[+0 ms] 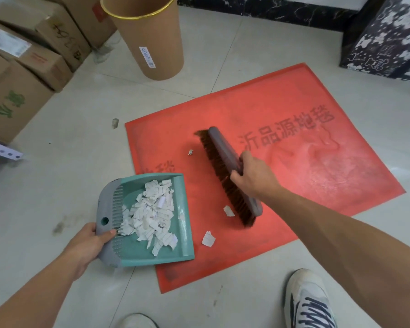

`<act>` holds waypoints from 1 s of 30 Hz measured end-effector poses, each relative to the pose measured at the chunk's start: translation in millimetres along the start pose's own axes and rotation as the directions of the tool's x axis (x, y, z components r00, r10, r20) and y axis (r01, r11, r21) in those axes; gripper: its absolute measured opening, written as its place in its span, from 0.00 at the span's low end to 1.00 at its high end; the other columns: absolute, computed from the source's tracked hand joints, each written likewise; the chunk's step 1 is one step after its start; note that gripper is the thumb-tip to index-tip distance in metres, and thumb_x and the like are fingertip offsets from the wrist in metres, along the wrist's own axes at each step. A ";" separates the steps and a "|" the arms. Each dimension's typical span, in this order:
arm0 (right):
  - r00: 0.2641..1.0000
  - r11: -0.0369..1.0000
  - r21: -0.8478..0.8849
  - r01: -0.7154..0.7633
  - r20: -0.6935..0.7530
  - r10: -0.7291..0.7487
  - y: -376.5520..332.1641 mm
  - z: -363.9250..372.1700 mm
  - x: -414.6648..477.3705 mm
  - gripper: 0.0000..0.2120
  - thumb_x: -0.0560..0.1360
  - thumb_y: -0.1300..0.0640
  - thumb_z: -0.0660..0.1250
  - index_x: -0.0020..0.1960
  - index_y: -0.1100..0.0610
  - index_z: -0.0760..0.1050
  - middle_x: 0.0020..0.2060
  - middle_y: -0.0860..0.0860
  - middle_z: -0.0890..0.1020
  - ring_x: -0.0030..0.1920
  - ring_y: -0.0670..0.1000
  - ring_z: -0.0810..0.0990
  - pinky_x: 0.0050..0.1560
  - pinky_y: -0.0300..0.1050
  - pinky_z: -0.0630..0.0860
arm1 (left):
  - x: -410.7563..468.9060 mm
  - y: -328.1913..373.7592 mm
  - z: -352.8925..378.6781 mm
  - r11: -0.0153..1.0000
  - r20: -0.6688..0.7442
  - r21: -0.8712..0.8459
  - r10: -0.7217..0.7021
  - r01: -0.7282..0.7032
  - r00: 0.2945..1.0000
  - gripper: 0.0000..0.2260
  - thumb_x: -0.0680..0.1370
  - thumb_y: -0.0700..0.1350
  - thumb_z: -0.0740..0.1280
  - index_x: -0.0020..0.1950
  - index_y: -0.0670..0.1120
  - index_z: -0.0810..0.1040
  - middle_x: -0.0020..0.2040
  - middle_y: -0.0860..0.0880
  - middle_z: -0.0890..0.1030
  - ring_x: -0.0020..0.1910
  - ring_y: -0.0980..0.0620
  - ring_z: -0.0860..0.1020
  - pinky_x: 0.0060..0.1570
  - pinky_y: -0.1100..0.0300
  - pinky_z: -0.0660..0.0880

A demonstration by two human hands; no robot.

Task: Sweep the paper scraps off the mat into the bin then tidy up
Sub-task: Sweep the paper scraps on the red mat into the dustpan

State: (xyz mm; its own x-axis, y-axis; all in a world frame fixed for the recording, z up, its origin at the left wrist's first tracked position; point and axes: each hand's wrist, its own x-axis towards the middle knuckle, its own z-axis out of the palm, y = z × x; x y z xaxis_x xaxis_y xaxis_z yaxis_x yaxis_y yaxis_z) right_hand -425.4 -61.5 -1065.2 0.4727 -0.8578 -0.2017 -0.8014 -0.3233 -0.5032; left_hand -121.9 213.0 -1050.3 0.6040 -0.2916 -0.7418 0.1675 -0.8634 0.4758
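The left hand (90, 237) is gripping the grey ribbed handle of a teal plastic dustpan (186, 204), thumb over the top and fingers curled beneath, and is holding its front lip down on the near-left corner of the red rubbery mat (305, 138). The right hand (251, 176) is clasping the grey plastic back of a long hand brush (220, 147), fingers wrapped over the edge, so the stiff brown bristles are pressing into the mat's faintly pebbled surface. A heap of torn, lined white paper scraps (149, 214) is already sitting in the pan, while three stray pieces are lying on the mat between brush and pan: one small crumpled bit (190, 152), one just beside the bristles (228, 211) and one flat piece near the pan's lip (208, 238). A pale fleck on the tiled floor (115, 123) may be another scrap, though it is too small to tell. To finish this pass well, the brush should be drawing left in short, low strokes with the lip flat against the mat, since such light paper is likely to be fluttering up or sliding underneath. The tall tan cardboard bin with a gold rim (152, 43) is standing beyond the mat, beside stacked brown cartons (21, 67), waiting for a level carry and a slow tip.
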 end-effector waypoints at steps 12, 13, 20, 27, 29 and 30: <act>0.974 0.878 0.423 -0.225 0.059 0.221 -45.4 44.3 -22.5 0.12 0.75 0.51 0.65 0.49 0.59 0.66 0.40 0.54 0.77 0.40 0.57 0.74 0.37 0.48 0.66 | -19.6 -16.5 41.4 0.963 -0.011 -0.253 -0.099 0.093 0.995 0.13 0.79 0.38 0.66 0.63 0.39 0.72 0.55 0.41 0.81 0.50 0.43 0.80 0.50 0.50 0.75; 0.967 0.856 0.455 -0.245 0.056 0.247 -46.5 43.1 -20.4 0.13 0.75 0.51 0.65 0.50 0.59 0.66 0.41 0.55 0.77 0.41 0.58 0.75 0.38 0.49 0.67 | -19.6 -16.8 41.1 0.961 -0.006 -0.261 -0.099 0.094 0.995 0.13 0.79 0.38 0.66 0.63 0.39 0.72 0.56 0.41 0.81 0.51 0.42 0.80 0.51 0.50 0.76; 0.953 0.801 0.540 -0.260 0.009 0.304 -43.5 21.5 -2.4 0.12 0.74 0.50 0.65 0.51 0.56 0.68 0.39 0.49 0.77 0.41 0.54 0.76 0.38 0.44 0.66 | -17.8 -19.3 39.5 0.951 0.040 -0.288 -0.104 0.111 0.994 0.03 0.79 0.38 0.66 0.51 0.42 0.75 0.50 0.43 0.83 0.46 0.46 0.81 0.44 0.54 0.76; 0.966 0.963 0.245 -0.113 -0.199 0.164 -13.0 -10.1 7.2 0.12 0.71 0.50 0.64 0.49 0.54 0.64 0.41 0.54 0.77 0.39 0.59 0.74 0.37 0.51 0.71 | -14.0 -19.4 40.4 0.941 0.061 -0.328 -0.065 0.082 0.996 0.05 0.79 0.40 0.66 0.54 0.42 0.75 0.50 0.44 0.84 0.50 0.46 0.81 0.45 0.52 0.77; 0.978 0.993 0.086 -0.083 -0.183 0.097 -3.3 -10.7 2.5 0.13 0.72 0.49 0.63 0.49 0.55 0.64 0.43 0.56 0.77 0.40 0.61 0.75 0.35 0.50 0.68 | -12.1 -16.7 46.5 0.942 0.036 -0.334 -0.037 0.047 0.999 0.08 0.79 0.40 0.67 0.58 0.42 0.74 0.52 0.45 0.83 0.51 0.45 0.81 0.49 0.50 0.77; 0.984 0.997 0.028 -0.072 -0.164 0.075 0.7 -8.9 -0.4 0.13 0.72 0.49 0.63 0.50 0.55 0.64 0.44 0.56 0.77 0.41 0.62 0.76 0.35 0.50 0.67 | -10.9 -15.3 50.8 0.942 0.019 -0.333 -0.024 0.029 1.000 0.10 0.79 0.41 0.67 0.59 0.42 0.74 0.53 0.45 0.83 0.52 0.45 0.80 0.51 0.49 0.77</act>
State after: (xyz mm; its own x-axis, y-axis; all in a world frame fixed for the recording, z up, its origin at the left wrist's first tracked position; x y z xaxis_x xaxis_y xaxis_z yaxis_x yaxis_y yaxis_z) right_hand -429.4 -64.9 -1057.9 0.3444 -0.9336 -0.0985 -0.8229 -0.2497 -0.5104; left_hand -170.6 208.5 -1073.5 0.5850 -0.2788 -0.7617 0.4347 -0.6850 0.5846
